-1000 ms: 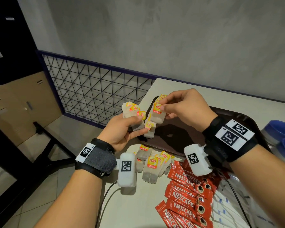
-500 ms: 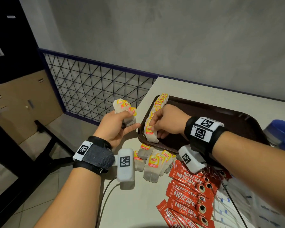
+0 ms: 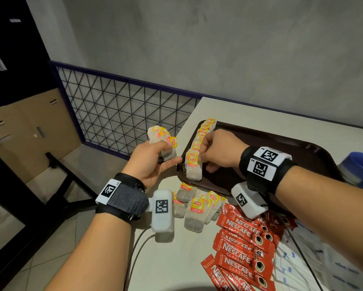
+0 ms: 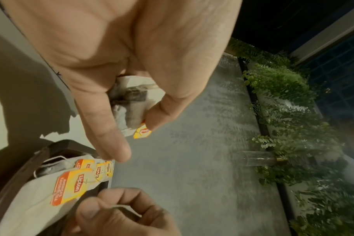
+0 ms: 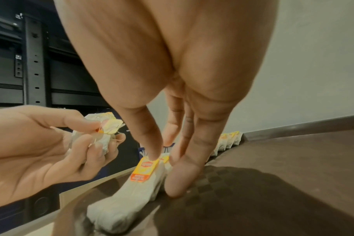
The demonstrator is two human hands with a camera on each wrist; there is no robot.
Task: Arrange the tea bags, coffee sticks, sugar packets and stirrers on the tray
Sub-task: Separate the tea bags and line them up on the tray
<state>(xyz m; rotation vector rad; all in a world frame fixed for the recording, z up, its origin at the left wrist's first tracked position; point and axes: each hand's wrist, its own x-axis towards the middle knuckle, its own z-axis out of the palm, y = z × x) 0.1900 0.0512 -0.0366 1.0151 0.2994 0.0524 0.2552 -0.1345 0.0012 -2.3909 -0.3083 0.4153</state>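
Grey concrete wall and a blue wire-mesh fence point(image 3: 121, 114) stand behind the beige table point(image 3: 176, 259) in the head view, where the left hand point(image 3: 153, 162) grips a bundle of Lipton tea bags point(image 3: 162, 141) beside the left edge of the brown tray point(image 3: 281, 148). On this tray the right hand point(image 3: 218, 152) pinches the nearest tea bag point(image 3: 194, 166) of a row point(image 3: 205, 131) along the left rim. More loose tea bags point(image 3: 197, 206), red Nescafe sticks point(image 3: 243, 244) and white sugar packets point(image 3: 302, 265) lie on the table near the wrists. From the left wrist view, the fingers point(image 4: 103, 121) and thumb curl around the bundle point(image 4: 131, 103), above the tray's row point(image 4: 71, 183). From the right wrist view, the index fingertip point(image 5: 152, 148) touches the yellow tag point(image 5: 144, 169) of the nearest bag, and the thumb point(image 5: 182, 175) stands just beside it on the tray point(image 5: 273, 183).
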